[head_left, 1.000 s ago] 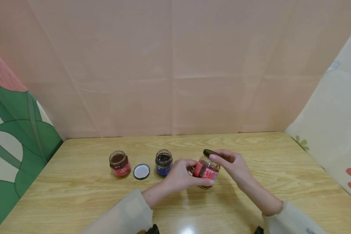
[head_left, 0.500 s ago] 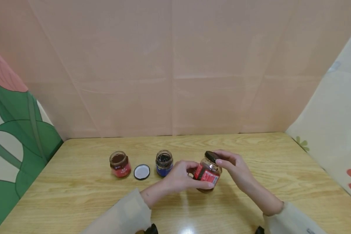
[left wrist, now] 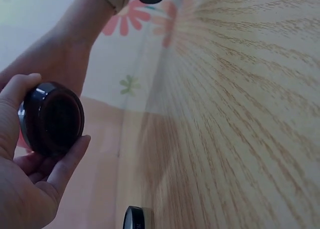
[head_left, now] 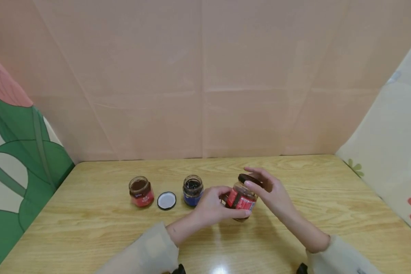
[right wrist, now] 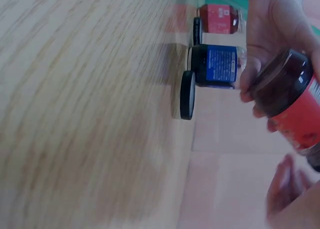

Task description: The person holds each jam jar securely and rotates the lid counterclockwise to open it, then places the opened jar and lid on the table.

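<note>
My left hand (head_left: 210, 207) grips a glass jar (head_left: 241, 199) with a red label, fingers and thumb round its lower body. The jar is held tilted above the table, its dark base showing in the left wrist view. A black lid (head_left: 249, 179) sits on its mouth. My right hand (head_left: 272, 192) is at this lid with fingers spread loosely around it, the thumb at the near edge and a forefinger stretched out beyond the far side. In the right wrist view the jar's red label (right wrist: 300, 119) faces the camera.
Left of the hands, a lidless red-labelled jar (head_left: 141, 192) and a lidless blue-labelled jar (head_left: 193, 192) stand on the wooden table (head_left: 89, 228). Between them lies an upturned lid (head_left: 166, 201). Another lid (right wrist: 187, 95) shows in the right wrist view, hidden in the head view.
The right fingers were closer round the lid and have since spread, the forefinger lifting away. The held jar tipped slightly right, then back. The jars on the table stay put.
</note>
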### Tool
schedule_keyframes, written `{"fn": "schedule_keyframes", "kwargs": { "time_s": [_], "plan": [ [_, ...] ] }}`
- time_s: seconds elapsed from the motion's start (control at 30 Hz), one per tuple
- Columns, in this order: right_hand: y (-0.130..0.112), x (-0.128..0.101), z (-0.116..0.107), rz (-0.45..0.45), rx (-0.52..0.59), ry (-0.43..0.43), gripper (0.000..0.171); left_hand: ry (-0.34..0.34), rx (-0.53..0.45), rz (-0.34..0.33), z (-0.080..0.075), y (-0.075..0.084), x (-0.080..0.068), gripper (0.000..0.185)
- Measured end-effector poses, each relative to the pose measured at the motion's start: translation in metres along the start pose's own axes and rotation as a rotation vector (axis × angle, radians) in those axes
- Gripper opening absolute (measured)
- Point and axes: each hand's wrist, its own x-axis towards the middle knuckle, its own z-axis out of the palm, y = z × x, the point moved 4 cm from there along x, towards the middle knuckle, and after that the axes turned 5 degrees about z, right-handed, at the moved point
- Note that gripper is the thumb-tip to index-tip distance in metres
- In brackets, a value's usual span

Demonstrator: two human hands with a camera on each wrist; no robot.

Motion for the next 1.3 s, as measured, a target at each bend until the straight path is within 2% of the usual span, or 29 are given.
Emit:
{"fn": "schedule_keyframes", "kwargs": {
  "time_s": [0.13, 0.3, 0.47, 0.63, 0.83, 1.03, 1.17, 1.3],
  "plan": [
    [-0.0049, 0.0003, 0.0012, 0.065, -0.13, 0.086, 0.042, 0.014, 0.011, 0.011, 0.0011, -0.0013, -0.0001, 0.035],
    [-0.0069, -0.0005, 0.0015, 0.204, -0.2, 0.125, 0.049, 0.02, 0.011, 0.006, 0.0022, -0.0037, -0.0003, 0.035],
    [-0.0076, -0.0021, 0.0009, 0.291, -0.226, 0.143, 0.057, 0.025, 0.001, 0.001, 0.0027, -0.0043, -0.0006, 0.037],
    [-0.0075, -0.0031, 0.0015, 0.329, -0.185, 0.122, 0.058, 0.037, 0.003, -0.014, 0.0025, -0.0046, -0.001, 0.038],
    [-0.0056, -0.0018, 0.0006, 0.305, -0.084, 0.105, 0.049, 0.046, 0.005, -0.04, 0.0026, -0.0064, -0.0021, 0.039],
    [-0.0033, -0.0011, 0.0001, 0.26, -0.015, 0.037, 0.038, 0.027, 0.017, -0.042, 0.0018, -0.0069, -0.004, 0.043],
    [-0.0052, -0.0021, -0.0022, 0.198, 0.029, -0.027, 0.033, -0.008, 0.0, -0.029, 0.0012, -0.0059, -0.0047, 0.043],
    [-0.0078, -0.002, -0.0039, 0.096, 0.069, -0.116, 0.028, -0.042, -0.053, -0.016, -0.0006, -0.0035, -0.0066, 0.04]
  ]
}}
